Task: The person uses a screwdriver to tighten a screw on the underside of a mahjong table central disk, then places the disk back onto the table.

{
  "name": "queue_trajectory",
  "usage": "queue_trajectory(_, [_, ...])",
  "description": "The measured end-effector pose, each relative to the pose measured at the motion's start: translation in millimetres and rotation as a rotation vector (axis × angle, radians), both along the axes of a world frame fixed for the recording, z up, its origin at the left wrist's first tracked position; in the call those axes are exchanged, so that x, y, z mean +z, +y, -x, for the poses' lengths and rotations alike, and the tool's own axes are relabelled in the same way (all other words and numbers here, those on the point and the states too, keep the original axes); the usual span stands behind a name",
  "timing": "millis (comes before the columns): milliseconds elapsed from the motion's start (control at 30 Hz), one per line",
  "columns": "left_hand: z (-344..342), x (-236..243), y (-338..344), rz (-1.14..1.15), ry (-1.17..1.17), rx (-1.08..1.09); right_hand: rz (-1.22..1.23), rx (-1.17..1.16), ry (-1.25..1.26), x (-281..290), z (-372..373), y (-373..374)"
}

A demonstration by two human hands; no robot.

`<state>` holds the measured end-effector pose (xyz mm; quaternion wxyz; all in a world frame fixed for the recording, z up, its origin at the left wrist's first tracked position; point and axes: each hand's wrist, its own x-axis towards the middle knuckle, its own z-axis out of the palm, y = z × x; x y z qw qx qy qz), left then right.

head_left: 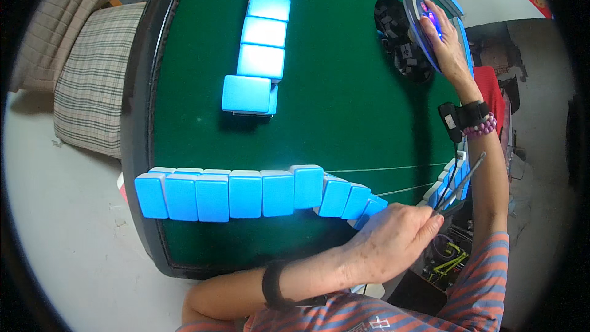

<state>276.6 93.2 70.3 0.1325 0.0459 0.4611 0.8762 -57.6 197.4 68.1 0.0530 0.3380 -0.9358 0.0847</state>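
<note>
My right hand [447,46] grips a round disc-shaped control panel [413,9] with lit purple buttons, its fingers spread across the face. The disc is tilted up on edge over the table. Beside it, a dark round opening [402,43] in the green felt shows black parts inside. My left hand [396,233] is closed around a slender grey metal rod-like tool [467,178], whose tip points up and right toward my right forearm; its exact kind cannot be told. Just left of that hand runs a row of blue-backed mahjong tiles [244,193] along the near side.
Another tile row [263,31] extends away at the far left, its near end stacked. More tiles [448,178] stand near my right forearm. The green felt table [209,135] has a dark raised rim [138,123]. A plaid chair [98,80] stands left; parts and wires [448,255] lie below right.
</note>
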Motion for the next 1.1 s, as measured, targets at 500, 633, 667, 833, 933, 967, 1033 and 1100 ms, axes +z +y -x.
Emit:
queue_trajectory(500, [-7.0, 7.9, 1.5, 0.033, 0.126, 0.123, -0.003, 0.008, -0.016, 0.8, -3.3, -5.3])
queue_trajectory(633, [-4.3, 8.0, -1.1, 0.024, 0.098, 0.113, 0.027, -0.004, -0.041, -0.5, -2.1, -2.3])
queue_trajectory(667, [-4.1, 7.5, -1.5, 0.019, 0.094, 0.115, 0.019, 0.005, -0.026, 0.1, -2.9, -2.7])
queue_trajectory(833, [-3.8, 5.2, 1.4, 0.04, 0.093, 0.137, 0.019, 0.049, -0.01, 1.6, -5.6, -5.8])
queue_trajectory(933, [-4.5, 4.2, 1.8, 0.032, 0.084, 0.133, 0.024, 0.057, -0.005, 1.1, -7.1, -7.3])
queue_trajectory(967, [-4.3, 3.7, 1.1, 0.04, 0.081, 0.131, 0.023, 0.048, -0.007, 0.5, -7.7, -7.4])
queue_trajectory(1033, [-4.5, 2.8, 0.7, 0.05, 0.079, 0.132, 0.022, 0.043, -0.007, -0.1, -7.5, -7.6])
queue_trajectory(1100, [-5.1, 0.9, 2.3, 0.067, 0.088, 0.141, 0.03, 0.037, -0.021, 0.3, -6.6, -6.3])
